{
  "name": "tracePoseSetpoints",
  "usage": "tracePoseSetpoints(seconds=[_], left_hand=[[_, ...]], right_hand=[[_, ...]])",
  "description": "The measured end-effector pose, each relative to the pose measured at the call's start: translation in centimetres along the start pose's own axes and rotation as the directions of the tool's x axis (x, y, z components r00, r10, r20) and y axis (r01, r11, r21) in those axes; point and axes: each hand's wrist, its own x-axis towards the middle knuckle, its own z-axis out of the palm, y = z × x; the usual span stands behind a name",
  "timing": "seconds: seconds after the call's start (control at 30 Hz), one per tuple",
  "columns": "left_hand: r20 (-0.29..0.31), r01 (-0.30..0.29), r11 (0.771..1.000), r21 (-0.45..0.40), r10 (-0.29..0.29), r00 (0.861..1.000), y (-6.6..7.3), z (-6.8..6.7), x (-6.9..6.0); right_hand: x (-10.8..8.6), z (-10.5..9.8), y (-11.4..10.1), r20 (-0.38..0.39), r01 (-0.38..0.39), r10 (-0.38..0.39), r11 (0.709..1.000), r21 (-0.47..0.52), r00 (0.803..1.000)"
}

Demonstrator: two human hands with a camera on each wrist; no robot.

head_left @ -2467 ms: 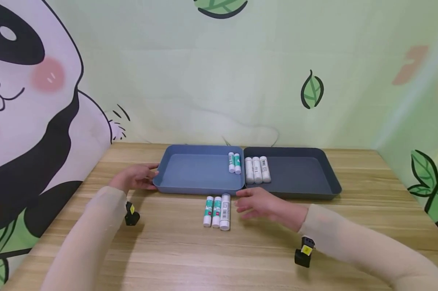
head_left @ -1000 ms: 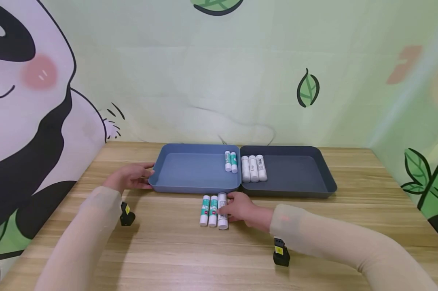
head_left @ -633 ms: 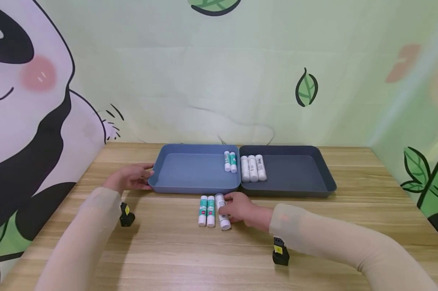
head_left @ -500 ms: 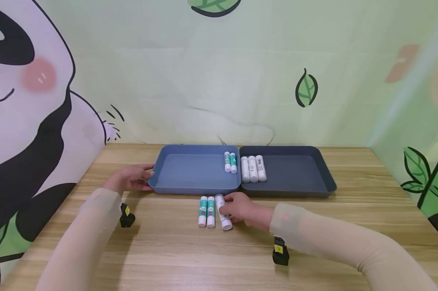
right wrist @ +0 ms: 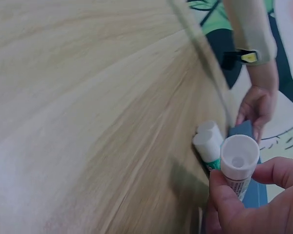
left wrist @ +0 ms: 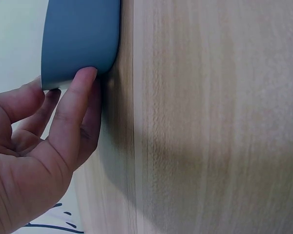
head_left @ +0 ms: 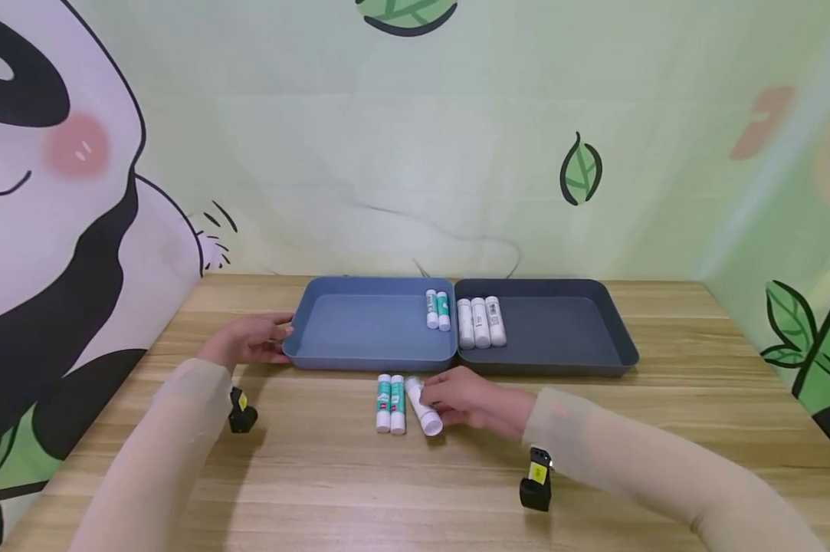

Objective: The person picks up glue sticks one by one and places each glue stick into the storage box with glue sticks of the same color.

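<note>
My right hand pinches a large white glue stick between thumb and fingers. It slants in the head view, its hollow white end facing the camera in the right wrist view. Two smaller green-and-white glue sticks lie side by side on the table just left of it. My left hand holds the left end of the blue tray, thumb by the rim and fingertips against the outer wall.
A dark grey tray adjoins the blue one on the right, with three large white glue sticks at its left end. Two small green-and-white glue sticks lie at the blue tray's right end. A printed backdrop stands behind the wooden table.
My right hand came in from the right and took hold of the large glue stick, which has turned aslant and parted from the two small ones. My left hand stays at the tray.
</note>
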Motion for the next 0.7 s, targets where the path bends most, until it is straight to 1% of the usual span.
tracePoseSetpoints(seconds=[0.1,0.17,0.33,0.53,0.7], left_hand=[[0.002,-0.001,1.000,-0.003,0.001,1.000,0.0,0.1,0.0],[0.000,0.001,1.000,-0.005,-0.001,1.000,0.0,0.1,0.0],[-0.012,0.004,1.000,0.000,-0.004,1.000,0.1,0.1,-0.1],[-0.003,0.003,1.000,0.007,-0.003,1.000,0.0,0.0,-0.1],[-0.002,0.003,1.000,0.004,-0.003,1.000,0.0,-0.1,0.1]], right_hand=[[-0.2,-0.2,0.0,0.026,-0.003,0.001,0.999,0.054,1.000],[-0.3,-0.3,0.0,0.045,-0.005,0.002,0.998,0.069,0.999],[-0.5,-0.5,0.1,0.089,-0.003,-0.005,0.996,0.084,0.996],[-1.1,-1.0,0.2,0.114,0.018,-0.029,0.995,0.099,0.993],[-2.2,-2.2,-0.8,0.132,0.057,-0.068,0.995,0.088,0.989]])
